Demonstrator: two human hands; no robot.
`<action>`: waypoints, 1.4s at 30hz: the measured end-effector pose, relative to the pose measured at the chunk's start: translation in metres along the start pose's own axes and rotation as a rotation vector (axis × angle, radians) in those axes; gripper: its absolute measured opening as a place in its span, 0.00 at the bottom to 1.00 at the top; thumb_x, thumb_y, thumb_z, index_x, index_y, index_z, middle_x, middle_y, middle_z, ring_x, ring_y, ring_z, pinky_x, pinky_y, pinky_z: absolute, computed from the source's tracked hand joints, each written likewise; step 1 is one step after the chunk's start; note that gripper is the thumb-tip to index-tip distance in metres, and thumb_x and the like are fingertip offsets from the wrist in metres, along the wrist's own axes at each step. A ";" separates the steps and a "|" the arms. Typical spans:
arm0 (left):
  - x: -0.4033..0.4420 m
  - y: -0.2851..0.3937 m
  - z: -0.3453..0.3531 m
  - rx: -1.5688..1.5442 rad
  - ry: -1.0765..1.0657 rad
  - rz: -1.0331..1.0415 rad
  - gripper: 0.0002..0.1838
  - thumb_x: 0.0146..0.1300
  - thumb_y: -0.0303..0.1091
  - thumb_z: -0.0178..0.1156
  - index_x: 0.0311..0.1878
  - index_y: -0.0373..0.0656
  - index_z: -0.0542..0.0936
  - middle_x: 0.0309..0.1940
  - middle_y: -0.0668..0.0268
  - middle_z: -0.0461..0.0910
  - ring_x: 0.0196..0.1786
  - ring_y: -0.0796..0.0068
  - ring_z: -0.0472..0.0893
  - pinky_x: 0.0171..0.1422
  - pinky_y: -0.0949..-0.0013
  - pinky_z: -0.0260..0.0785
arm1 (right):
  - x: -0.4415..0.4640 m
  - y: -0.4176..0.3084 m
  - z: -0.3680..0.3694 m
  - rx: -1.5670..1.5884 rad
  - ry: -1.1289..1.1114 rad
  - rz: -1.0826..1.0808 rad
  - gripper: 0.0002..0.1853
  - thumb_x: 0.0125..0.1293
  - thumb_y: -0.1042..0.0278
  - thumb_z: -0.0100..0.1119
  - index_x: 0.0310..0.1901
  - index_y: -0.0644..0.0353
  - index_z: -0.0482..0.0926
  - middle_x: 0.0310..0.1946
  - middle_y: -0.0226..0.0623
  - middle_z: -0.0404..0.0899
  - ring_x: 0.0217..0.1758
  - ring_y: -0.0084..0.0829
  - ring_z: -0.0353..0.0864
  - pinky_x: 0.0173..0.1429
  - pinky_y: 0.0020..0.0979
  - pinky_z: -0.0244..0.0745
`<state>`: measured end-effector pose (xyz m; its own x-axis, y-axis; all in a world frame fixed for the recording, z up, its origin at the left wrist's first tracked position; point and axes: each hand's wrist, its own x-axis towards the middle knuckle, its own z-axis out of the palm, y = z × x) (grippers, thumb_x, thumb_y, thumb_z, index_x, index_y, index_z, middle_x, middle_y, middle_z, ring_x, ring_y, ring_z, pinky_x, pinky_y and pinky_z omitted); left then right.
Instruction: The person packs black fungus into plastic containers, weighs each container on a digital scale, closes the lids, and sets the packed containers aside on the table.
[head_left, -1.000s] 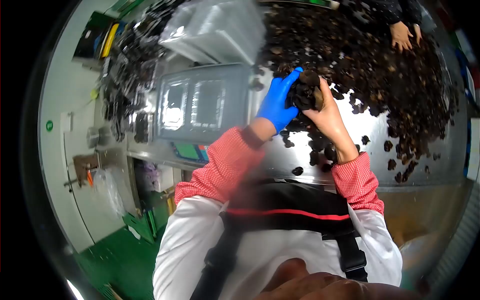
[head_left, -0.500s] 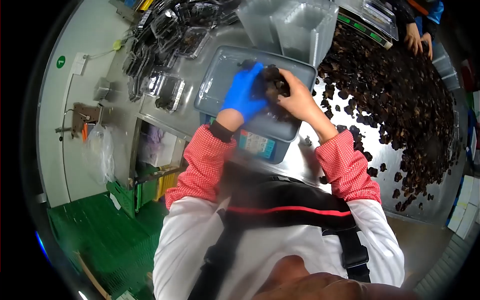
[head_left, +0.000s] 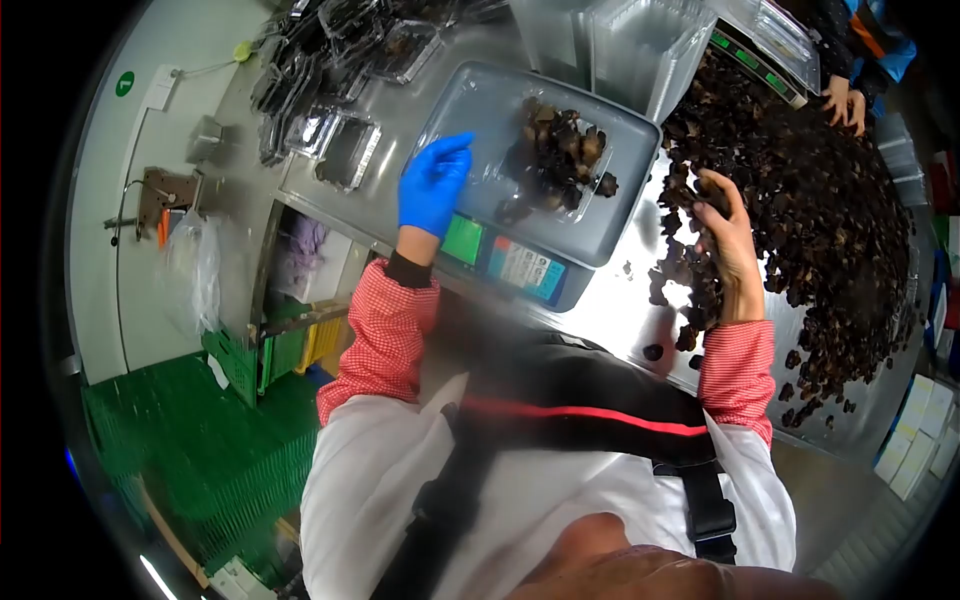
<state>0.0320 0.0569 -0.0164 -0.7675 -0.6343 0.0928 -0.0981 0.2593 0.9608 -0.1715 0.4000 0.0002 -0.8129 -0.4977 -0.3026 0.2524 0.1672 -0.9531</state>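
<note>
A grey tray (head_left: 480,85) sits on a scale (head_left: 520,272) with a green display and a printed label. Inside the tray, a pile of dark wood ear mushrooms (head_left: 560,155) lies in a clear plastic box (head_left: 582,208) whose edges only partly show. My left hand (head_left: 430,190), in a blue glove, hovers by the tray's left rim, fingers loosely bent and nothing visible in it. To the right of the tray, my bare right hand (head_left: 733,245) closes its thumb and fingers around some wood ear mushrooms (head_left: 708,192) at the edge of the large heap.
A broad heap of wood ear mushrooms (head_left: 830,230) covers the right of the metal table. Filled clear boxes (head_left: 345,60) pile up at the back left. Stacked clear containers (head_left: 640,50) stand behind the tray. Another person's hands (head_left: 846,105) work at the far right beside a second scale (head_left: 757,65).
Both hands have left the mushrooms in the tray. My left hand has moved left to the tray's rim; my right hand has moved right to the heap and taken hold of some pieces.
</note>
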 end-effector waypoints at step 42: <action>-0.036 0.024 0.006 -0.164 0.056 -0.407 0.10 0.72 0.37 0.58 0.45 0.42 0.83 0.26 0.73 0.76 0.25 0.86 0.71 0.29 0.81 0.60 | -0.028 0.122 0.027 -1.349 0.052 -0.320 0.12 0.63 0.59 0.63 0.42 0.57 0.76 0.33 0.41 0.81 0.42 0.45 0.83 0.41 0.43 0.78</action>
<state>0.0536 0.0905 0.0012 -0.6509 -0.7007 -0.2922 -0.2800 -0.1363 0.9503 -0.1038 0.4111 -0.1083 -0.7642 -0.6434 -0.0462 -0.6197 0.7521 -0.2242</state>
